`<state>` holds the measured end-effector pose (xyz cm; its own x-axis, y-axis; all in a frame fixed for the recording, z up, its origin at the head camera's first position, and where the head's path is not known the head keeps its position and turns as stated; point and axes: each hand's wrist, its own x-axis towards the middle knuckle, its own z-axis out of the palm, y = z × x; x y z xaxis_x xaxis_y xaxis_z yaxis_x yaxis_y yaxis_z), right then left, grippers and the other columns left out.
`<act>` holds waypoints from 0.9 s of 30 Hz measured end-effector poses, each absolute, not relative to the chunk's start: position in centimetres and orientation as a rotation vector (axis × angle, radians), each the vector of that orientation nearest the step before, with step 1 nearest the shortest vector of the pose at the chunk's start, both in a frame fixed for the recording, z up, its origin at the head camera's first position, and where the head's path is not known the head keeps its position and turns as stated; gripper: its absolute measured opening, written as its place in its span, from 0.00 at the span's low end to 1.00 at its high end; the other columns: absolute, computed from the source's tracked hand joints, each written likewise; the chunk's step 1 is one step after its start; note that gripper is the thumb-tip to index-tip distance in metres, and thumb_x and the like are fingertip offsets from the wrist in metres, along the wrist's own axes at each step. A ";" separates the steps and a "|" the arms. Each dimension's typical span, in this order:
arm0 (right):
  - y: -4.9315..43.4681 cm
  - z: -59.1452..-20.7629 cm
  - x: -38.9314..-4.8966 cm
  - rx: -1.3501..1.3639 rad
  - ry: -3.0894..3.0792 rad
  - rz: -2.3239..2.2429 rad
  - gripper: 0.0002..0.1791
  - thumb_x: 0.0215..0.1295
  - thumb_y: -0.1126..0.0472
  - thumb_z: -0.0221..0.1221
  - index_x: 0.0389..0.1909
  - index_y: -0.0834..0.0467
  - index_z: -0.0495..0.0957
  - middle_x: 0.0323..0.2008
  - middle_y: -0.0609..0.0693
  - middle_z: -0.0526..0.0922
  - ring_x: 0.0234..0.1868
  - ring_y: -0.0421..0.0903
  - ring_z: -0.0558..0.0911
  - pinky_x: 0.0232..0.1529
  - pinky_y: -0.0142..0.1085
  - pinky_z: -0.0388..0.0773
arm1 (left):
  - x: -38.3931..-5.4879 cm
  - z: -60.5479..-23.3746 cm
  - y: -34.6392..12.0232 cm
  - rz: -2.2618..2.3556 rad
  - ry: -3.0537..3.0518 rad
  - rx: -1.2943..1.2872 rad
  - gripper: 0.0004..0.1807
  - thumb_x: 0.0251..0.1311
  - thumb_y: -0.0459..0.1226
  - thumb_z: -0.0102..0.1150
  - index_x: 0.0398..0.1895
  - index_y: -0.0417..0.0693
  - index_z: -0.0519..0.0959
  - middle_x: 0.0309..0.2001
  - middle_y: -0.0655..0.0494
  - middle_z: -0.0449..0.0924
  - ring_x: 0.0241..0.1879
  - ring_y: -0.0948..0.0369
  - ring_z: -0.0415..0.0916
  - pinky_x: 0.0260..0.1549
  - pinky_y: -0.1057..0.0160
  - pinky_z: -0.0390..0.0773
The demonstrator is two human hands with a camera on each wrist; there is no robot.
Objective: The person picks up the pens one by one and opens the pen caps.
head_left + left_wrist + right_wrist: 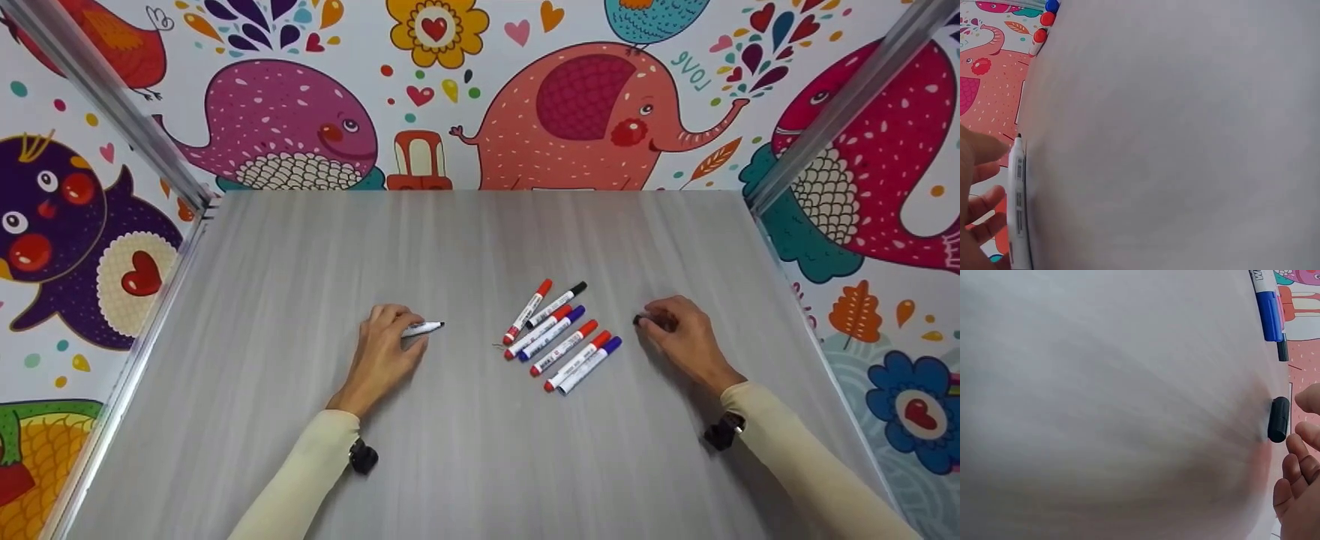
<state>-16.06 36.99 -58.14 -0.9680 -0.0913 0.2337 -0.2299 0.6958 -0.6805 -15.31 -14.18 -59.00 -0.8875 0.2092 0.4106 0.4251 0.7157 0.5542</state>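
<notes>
An uncapped white marker with a dark nib lies on the table by my left hand. In the left wrist view its fingertips are right at the marker's side, loosely bent and not closed round it. A black marker cap lies on the table at the fingertips of my right hand. A narrow gap shows between that cap and the thumb and fingers in the right wrist view. Between the hands lie several capped markers, including a red-capped marker, a blue-capped marker and a black-capped marker.
The grey wood-grain table is bounded at the back and sides by walls with cartoon animals. Metal posts stand at the table's rear corners. A dark wrist device sits on the left sleeve, another on the right.
</notes>
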 end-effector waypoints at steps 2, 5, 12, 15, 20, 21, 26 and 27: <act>37.0 -58.1 -16.1 0.263 -2.726 1.123 0.13 0.71 0.69 0.72 0.54 0.64 0.86 0.47 0.57 0.85 0.44 0.48 0.80 0.47 0.18 0.72 | -15.3 -58.8 -14.0 -0.971 -2.607 -0.491 0.13 0.61 0.32 0.80 0.48 0.39 0.89 0.51 0.45 0.84 0.56 0.44 0.76 0.58 0.35 0.74; 36.9 -58.0 -16.3 0.271 -2.727 1.122 0.13 0.70 0.69 0.72 0.53 0.64 0.86 0.47 0.56 0.86 0.44 0.48 0.80 0.48 0.18 0.72 | -15.2 -58.5 -13.8 -0.986 -2.601 -0.490 0.14 0.61 0.31 0.80 0.48 0.38 0.89 0.52 0.45 0.84 0.57 0.44 0.76 0.58 0.35 0.74; 36.6 -57.6 -16.6 0.337 -2.663 1.097 0.12 0.69 0.71 0.73 0.51 0.65 0.87 0.42 0.55 0.85 0.42 0.51 0.79 0.45 0.26 0.71 | -15.0 -57.9 -12.9 -0.986 -2.567 -0.526 0.17 0.59 0.31 0.81 0.50 0.39 0.89 0.51 0.46 0.83 0.57 0.45 0.77 0.56 0.39 0.75; 36.4 -57.4 -16.7 0.357 -2.644 1.096 0.12 0.68 0.71 0.73 0.51 0.65 0.87 0.42 0.55 0.86 0.42 0.51 0.80 0.45 0.26 0.70 | -15.1 -57.8 -12.6 -0.995 -2.550 -0.554 0.18 0.59 0.30 0.82 0.51 0.38 0.88 0.50 0.46 0.83 0.56 0.45 0.77 0.54 0.40 0.75; 36.0 -57.0 -16.8 0.384 -2.649 1.097 0.13 0.68 0.71 0.73 0.52 0.66 0.87 0.44 0.55 0.86 0.44 0.49 0.80 0.48 0.23 0.70 | -15.0 -57.8 -12.0 -0.989 -2.530 -0.598 0.18 0.58 0.30 0.82 0.51 0.38 0.87 0.49 0.46 0.84 0.54 0.45 0.78 0.52 0.41 0.77; 35.9 -56.9 -16.8 0.385 -2.657 1.093 0.13 0.68 0.70 0.73 0.52 0.66 0.87 0.45 0.56 0.86 0.45 0.50 0.80 0.48 0.22 0.70 | -15.0 -57.7 -11.9 -0.985 -2.525 -0.605 0.18 0.58 0.30 0.82 0.51 0.38 0.87 0.49 0.46 0.84 0.53 0.46 0.78 0.52 0.41 0.77; 35.1 -56.3 -16.8 0.391 -2.700 1.061 0.14 0.70 0.68 0.73 0.53 0.66 0.87 0.49 0.59 0.85 0.49 0.54 0.82 0.55 0.35 0.81 | -15.0 -57.7 -11.2 -1.029 -2.525 -0.637 0.18 0.59 0.31 0.81 0.52 0.37 0.87 0.50 0.46 0.84 0.54 0.45 0.77 0.53 0.43 0.77; 34.9 -56.1 -16.8 0.396 -2.705 1.061 0.14 0.70 0.68 0.73 0.54 0.66 0.87 0.49 0.59 0.85 0.50 0.55 0.82 0.55 0.41 0.83 | -15.0 -57.7 -11.1 -1.041 -2.528 -0.643 0.19 0.60 0.31 0.81 0.53 0.37 0.87 0.50 0.46 0.84 0.54 0.46 0.77 0.53 0.43 0.77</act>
